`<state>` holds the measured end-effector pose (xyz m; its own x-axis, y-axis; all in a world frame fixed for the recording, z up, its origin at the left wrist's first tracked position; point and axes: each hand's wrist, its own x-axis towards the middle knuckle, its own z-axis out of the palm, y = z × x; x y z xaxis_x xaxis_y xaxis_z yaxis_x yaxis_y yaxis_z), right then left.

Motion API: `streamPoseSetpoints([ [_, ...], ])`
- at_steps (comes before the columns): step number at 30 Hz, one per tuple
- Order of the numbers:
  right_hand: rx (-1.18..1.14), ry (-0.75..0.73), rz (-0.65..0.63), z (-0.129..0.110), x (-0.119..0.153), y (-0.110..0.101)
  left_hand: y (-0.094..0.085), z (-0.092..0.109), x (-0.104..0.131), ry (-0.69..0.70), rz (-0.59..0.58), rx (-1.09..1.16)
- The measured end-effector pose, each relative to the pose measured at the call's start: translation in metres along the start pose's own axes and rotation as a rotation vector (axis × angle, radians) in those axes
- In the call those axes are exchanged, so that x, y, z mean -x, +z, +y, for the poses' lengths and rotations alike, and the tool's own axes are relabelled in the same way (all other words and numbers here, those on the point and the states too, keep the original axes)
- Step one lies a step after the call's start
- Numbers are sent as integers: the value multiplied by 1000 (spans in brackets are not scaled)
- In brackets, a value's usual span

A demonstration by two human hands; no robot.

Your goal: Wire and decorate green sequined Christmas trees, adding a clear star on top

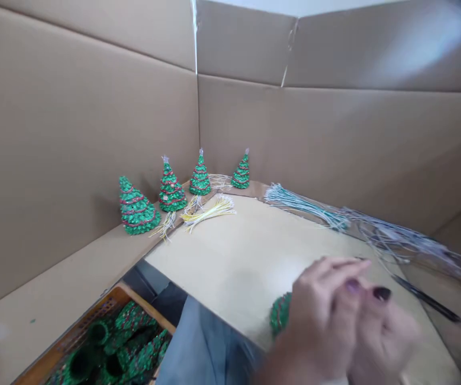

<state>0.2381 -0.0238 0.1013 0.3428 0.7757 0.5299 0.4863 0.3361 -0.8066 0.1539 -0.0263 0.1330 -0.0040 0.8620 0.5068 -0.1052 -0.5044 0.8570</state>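
My left hand (319,315) and my right hand (386,331) meet above the right front of the table, thumbs side by side with dark nail polish. Both have their fingers bent and pressed together; whatever is between them is hidden, and motion blurs them. Partly behind my left hand, a small green tinsel Christmas tree (280,314) lies on the tabletop (250,251). Beyond my right hand rests a black pen-like tool (427,299).
Decorated trees (139,206) stand along the cardboard wall (94,107). Yellow wires (210,210), green wires (306,206) and pale purple wires (407,238) lie in bundles along the edges. A basket (120,294) of green trees sits at lower left, beside my lap.
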Motion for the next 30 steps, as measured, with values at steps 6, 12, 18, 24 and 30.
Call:
streamPoseSetpoints([
  [6,-218,76,-57,-21,-12,3,3,-1,-9,-101,42,5],
  [12,-306,91,-62,-22,-19,13,11,-15,-18,-145,99,35],
  [18,-364,150,-101,-21,-23,17,7,-15,-27,-156,85,41],
  [24,-370,124,-122,-22,-22,12,4,-14,-26,-154,24,50],
  [30,-362,73,-180,-23,-20,9,4,-10,-21,-125,1,50],
])
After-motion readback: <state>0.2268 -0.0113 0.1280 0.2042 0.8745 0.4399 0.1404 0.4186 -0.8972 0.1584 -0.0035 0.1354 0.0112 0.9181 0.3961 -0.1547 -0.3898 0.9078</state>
